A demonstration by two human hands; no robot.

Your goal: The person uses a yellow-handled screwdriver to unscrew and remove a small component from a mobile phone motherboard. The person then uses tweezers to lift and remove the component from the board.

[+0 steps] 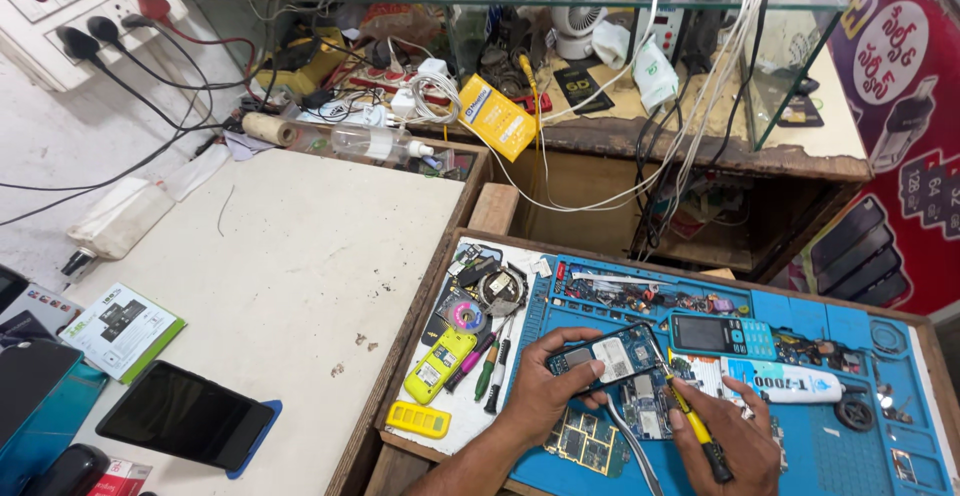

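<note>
The head view looks down on a blue repair mat (pixel 800 456) set in a wooden tray, low and right in the picture. The left hand (pixel 545 386) grips an opened phone (pixel 605 356), back cover off, fingers curled over its upper edge and thumb beneath, holding it just above the mat. The right hand (pixel 735 441) has its fingers closed narrowly round a yellow-and-black screwdriver (pixel 690 416), whose tip touches the phone's right end. Beside the hands lie a teal keypad phone (pixel 722 336), a white tube (pixel 780 381), a bare circuit board (pixel 585 441) and metal tweezers (pixel 630 451). Left of the mat sit a yellow phone shell (pixel 440 364) and more screwdrivers (pixel 490 366). On the white table (pixel 300 256) further left rests a dark tablet (pixel 185 416)
</note>
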